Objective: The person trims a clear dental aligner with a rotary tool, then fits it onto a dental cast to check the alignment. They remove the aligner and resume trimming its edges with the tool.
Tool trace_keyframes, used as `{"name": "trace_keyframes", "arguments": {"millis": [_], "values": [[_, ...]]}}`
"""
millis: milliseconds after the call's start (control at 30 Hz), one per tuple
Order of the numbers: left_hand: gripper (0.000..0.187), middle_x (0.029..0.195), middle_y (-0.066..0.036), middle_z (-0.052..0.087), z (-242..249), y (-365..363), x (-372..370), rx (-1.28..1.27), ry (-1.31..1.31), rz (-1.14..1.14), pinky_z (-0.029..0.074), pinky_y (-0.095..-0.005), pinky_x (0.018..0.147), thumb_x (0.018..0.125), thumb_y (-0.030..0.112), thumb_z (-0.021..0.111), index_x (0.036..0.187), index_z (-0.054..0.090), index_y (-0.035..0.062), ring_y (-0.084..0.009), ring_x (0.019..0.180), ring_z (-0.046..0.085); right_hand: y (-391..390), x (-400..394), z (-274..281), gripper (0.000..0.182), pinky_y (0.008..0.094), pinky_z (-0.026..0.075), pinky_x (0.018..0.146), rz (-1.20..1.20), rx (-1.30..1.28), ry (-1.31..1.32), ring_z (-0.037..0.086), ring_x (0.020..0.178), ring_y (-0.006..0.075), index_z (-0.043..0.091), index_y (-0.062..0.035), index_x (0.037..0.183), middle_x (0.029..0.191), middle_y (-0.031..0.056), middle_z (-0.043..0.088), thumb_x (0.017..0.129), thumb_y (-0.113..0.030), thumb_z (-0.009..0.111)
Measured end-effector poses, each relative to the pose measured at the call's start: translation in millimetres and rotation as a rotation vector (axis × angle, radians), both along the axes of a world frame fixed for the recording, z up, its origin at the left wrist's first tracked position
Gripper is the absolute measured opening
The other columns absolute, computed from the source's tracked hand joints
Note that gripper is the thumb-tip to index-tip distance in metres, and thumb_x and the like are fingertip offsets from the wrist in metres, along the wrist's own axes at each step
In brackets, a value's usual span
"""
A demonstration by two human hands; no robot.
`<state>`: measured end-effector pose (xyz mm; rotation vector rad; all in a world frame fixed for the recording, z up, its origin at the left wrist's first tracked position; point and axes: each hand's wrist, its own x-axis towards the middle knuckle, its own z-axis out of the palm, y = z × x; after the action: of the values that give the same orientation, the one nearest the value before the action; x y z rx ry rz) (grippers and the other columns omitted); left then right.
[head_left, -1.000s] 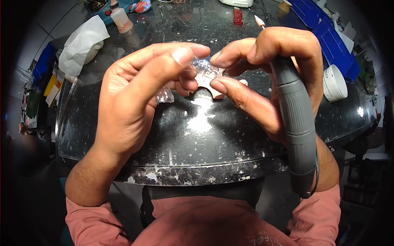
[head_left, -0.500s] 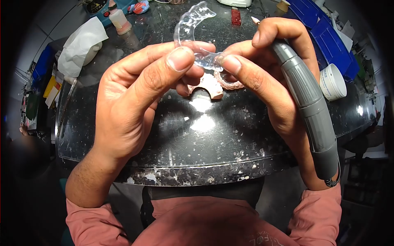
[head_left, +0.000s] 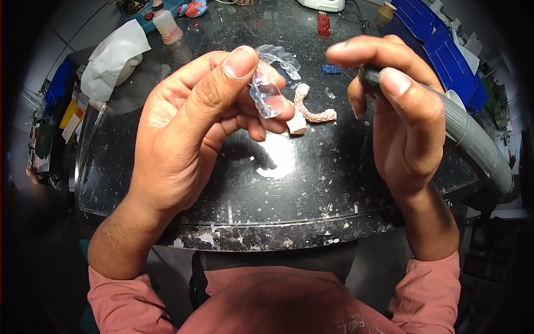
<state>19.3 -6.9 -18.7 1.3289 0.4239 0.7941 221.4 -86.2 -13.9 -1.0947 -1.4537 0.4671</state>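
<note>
My left hand [head_left: 183, 128] pinches a clear dental aligner [head_left: 268, 100] between thumb and fingers, above the bench. The aligner's curved arch stands up and away from me. Apart from it, on the right, my right hand [head_left: 409, 117] is closed around a grey rotary handpiece [head_left: 473, 133], whose body slants down to the right past the wrist. Its tip is hidden behind my fingers. Beneath and beyond the left fingertips, a pinkish dental arch model [head_left: 317, 115] lies on the bench beside a pale plaster model [head_left: 296, 123], partly covered by my fingers.
The black, scuffed bench [head_left: 311, 183] has a bright light reflection. At the back are a bottle [head_left: 166, 25], a red block [head_left: 324, 25] and a white device [head_left: 321, 4]. A white cloth [head_left: 114, 61] lies left; blue trays [head_left: 445, 55] stand right.
My right hand has let go of the aligner and moved right, the handpiece swinging outward. My left hand has turned the aligner and lowered it slightly.
</note>
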Motion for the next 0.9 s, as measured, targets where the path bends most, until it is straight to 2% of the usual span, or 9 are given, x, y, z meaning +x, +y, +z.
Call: {"name": "trace_keyframes", "arguments": {"millis": [100,167,300,367,433,500,633,700,900], "values": [[0.040,0.087,-0.012,0.067,-2.1,1.6,-0.9,0.012,0.004,0.000,0.049,-0.0254,0.065,0.101,0.035,0.047,0.105,0.058,-0.0032,-0.0147,0.071,0.063,1.0,-18.5,5.3,0.051,0.0270,0.048,0.076,0.020,0.189,-0.057,0.056,0.078,0.0121,0.053,0.0036,0.122,0.094,0.0121,0.061,0.081,-0.027,0.057],[0.038,0.087,-0.011,0.067,-1.9,0.6,-0.4,0.010,0.005,0.009,0.049,-0.0253,0.065,0.101,0.034,0.048,0.103,0.059,-0.0029,-0.0139,0.071,0.063,2.9,-13.3,-10.9,0.038,0.0379,0.049,0.092,0.062,0.156,0.106,0.061,0.087,0.0164,0.051,-0.0018,0.109,0.089,0.0102,0.061,0.081,-0.019,0.071],[0.032,0.089,-0.008,0.066,-0.4,-2.2,0.8,-0.002,-0.014,0.051,0.048,-0.0241,0.064,0.099,0.030,0.054,0.101,0.060,-0.0009,-0.0113,0.070,0.061,6.4,-6.2,-8.7,0.035,0.0581,0.047,0.098,0.217,0.369,-0.252,0.063,0.078,0.0184,0.050,-0.0047,0.102,0.081,0.0077,0.059,0.080,-0.013,0.075],[0.030,0.089,-0.008,0.066,-1.3,-3.4,-0.5,0.023,-0.016,0.062,0.048,-0.0237,0.063,0.098,0.029,0.056,0.101,0.061,0.0000,-0.0102,0.070,0.061,4.3,-7.2,-7.2,0.035,0.0592,0.048,0.096,0.291,0.379,-0.309,0.064,0.081,0.0210,0.050,-0.0049,0.102,0.084,0.0091,0.059,0.079,-0.011,0.075],[0.024,0.087,-0.006,0.065,-2.4,-4.9,0.9,0.089,-0.017,0.056,0.048,-0.0231,0.063,0.096,0.025,0.059,0.096,0.062,0.0015,-0.0084,0.069,0.060,-4.5,-15.9,-10.2,0.033,0.0533,0.053,0.090,0.248,0.310,-0.206,0.066,0.098,0.0359,0.049,-0.0052,0.103,0.084,0.0120,0.060,0.081,-0.009,0.073],[0.021,0.084,-0.004,0.064,-0.1,-8.5,1.1,0.070,-0.053,0.065,0.047,-0.0220,0.063,0.096,0.022,0.060,0.091,0.063,0.0018,-0.0079,0.068,0.059,-6.7,-16.4,-10.7,0.035,0.0498,0.055,0.088,0.238,0.291,-0.194,0.064,0.102,0.0393,0.048,-0.0056,0.103,0.085,0.0127,0.061,0.081,-0.010,0.075],[0.022,0.078,-0.005,0.064,-4.5,-8.8,2.2,0.071,-0.016,0.078,0.045,-0.0208,0.061,0.095,0.022,0.061,0.085,0.063,0.0017,-0.0081,0.064,0.058,-7.1,-15.7,-12.7,0.039,0.0480,0.056,0.087,0.266,0.221,-0.143,0.065,0.101,0.0381,0.049,-0.0069,0.103,0.084,0.0126,0.061,0.079,-0.016,0.079],[0.023,0.076,-0.006,0.064,-20.2,-10.1,2.4,0.188,-0.025,0.248,0.044,-0.0211,0.060,0.095,0.021,0.060,0.082,0.062,0.0019,-0.0078,0.062,0.056,-10.4,-16.9,-11.7,0.041,0.0470,0.057,0.087,0.221,0.142,-0.159,0.065,0.101,0.0368,0.049,-0.0080,0.102,0.086,0.0122,0.060,0.079,-0.023,0.080],[0.024,0.073,-0.006,0.063,-0.8,-26.2,12.2,0.094,0.037,0.316,0.043,-0.0212,0.059,0.093,0.021,0.061,0.079,0.062,0.0021,-0.0080,0.059,0.055,-14.5,-24.3,-21.2,0.042,0.0458,0.056,0.088,0.135,0.094,-0.021,0.064,0.103,0.0337,0.050,-0.0072,0.100,0.093,0.0125,0.061,0.081,-0.031,0.078]]}}
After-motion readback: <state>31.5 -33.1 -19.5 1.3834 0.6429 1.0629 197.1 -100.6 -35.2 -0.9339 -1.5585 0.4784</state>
